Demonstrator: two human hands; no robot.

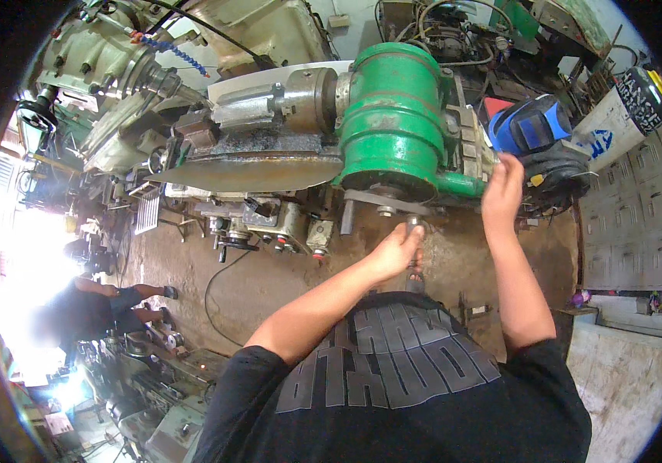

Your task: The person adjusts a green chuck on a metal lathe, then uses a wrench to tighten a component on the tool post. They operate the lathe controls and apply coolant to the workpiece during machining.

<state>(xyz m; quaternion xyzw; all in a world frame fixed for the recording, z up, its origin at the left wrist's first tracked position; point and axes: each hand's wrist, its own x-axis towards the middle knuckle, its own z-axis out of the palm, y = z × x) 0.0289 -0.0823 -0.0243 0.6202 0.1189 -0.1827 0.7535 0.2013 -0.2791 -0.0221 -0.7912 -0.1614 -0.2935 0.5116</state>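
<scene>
In the centre of the frame the left hand is wrapped shut around a dark tool handle, probably a wrench or socket driver, though the fingers cover most of it. The handle's long axis runs nearly straight up the picture. Its lower end pokes out below the fist and its upper end rises toward the bolt and flat steel clamp plate just above, on the underside of the green machine housing. So the fastener lies directly above the grip, a little toward upper left, and the tool points at it almost end-on.

The right hand is higher and further right, fingers extended and pressed flat against the grey casting at the housing's right edge (it looks like bracing, not gripping; nothing is seen in it). The left hand is clearly nearer the bolt.

A blue welding helmet sits at upper right, and another person crouches at far left.
</scene>
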